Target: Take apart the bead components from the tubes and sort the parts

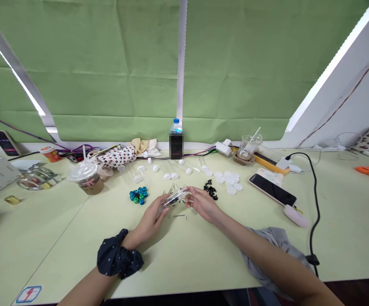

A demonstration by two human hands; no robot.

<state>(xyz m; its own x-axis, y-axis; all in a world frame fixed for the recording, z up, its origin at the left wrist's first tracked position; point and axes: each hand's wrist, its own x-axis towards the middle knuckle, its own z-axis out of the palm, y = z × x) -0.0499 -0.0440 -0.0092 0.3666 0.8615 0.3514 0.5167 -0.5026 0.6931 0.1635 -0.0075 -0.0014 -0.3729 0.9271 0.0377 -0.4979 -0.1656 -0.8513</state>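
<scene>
My left hand [151, 219] and my right hand [202, 204] hold a clear plastic tube [175, 198] between them, lying sideways just above the pale green table [184, 255]. Something dark shows inside the tube. My left fingers grip its left end, and my right fingers pinch its right end. A dark dotted scrunchie [117, 257] circles my left wrist. A thin metal nail [180, 216] lies on the table under the tube. Blue and green beads [139, 195] sit left of it, small black parts [211, 189] right of it, and white caps [229, 180] lie further back.
A lidded drink cup [87, 176] stands at left and a water bottle [176, 140] at the back centre. A phone [272, 189] and a black cable [313, 199] lie at right. Grey cloth [276, 246] drapes at the table's front edge. Clutter lines the back edge.
</scene>
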